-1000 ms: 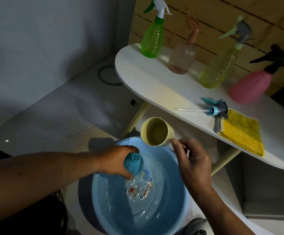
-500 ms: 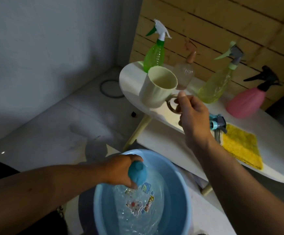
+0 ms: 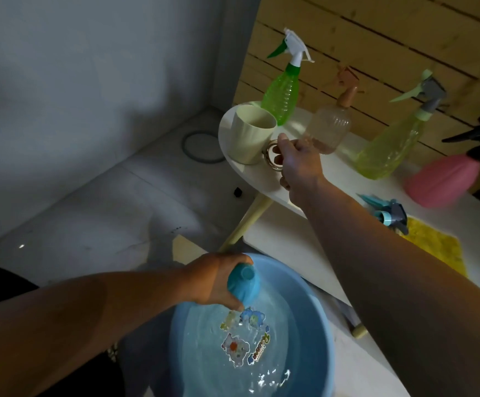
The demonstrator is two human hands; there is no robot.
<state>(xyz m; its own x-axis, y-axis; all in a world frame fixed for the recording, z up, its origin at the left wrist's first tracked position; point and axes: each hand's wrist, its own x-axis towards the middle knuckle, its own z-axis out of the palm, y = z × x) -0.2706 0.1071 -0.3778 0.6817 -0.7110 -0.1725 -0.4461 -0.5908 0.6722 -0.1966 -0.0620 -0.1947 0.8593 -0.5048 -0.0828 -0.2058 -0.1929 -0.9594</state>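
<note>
My left hand (image 3: pixel 216 282) grips the neck of a blue spray bottle (image 3: pixel 244 285) with no spray head, held over a blue basin (image 3: pixel 319 325) of water. The bottle's clear lower part with cartoon stickers (image 3: pixel 241 339) dips into the water. My right hand (image 3: pixel 296 159) holds the ring handle of a cream cup (image 3: pixel 251 133), which stands upright on the left end of the white table (image 3: pixel 261 179).
On the table stand a green spray bottle (image 3: pixel 283 93), a clear brownish one (image 3: pixel 330 124), a yellow-green one (image 3: pixel 387 147) and a pink one (image 3: pixel 445 179). A loose blue spray head (image 3: pixel 387 214) lies beside a yellow cloth (image 3: pixel 436 250). A dark ring (image 3: pixel 201 147) lies on the floor.
My right hand carried the cup from above the basin up to the table's left end and set it upright. My left hand stayed at the basin with the blue bottle.
</note>
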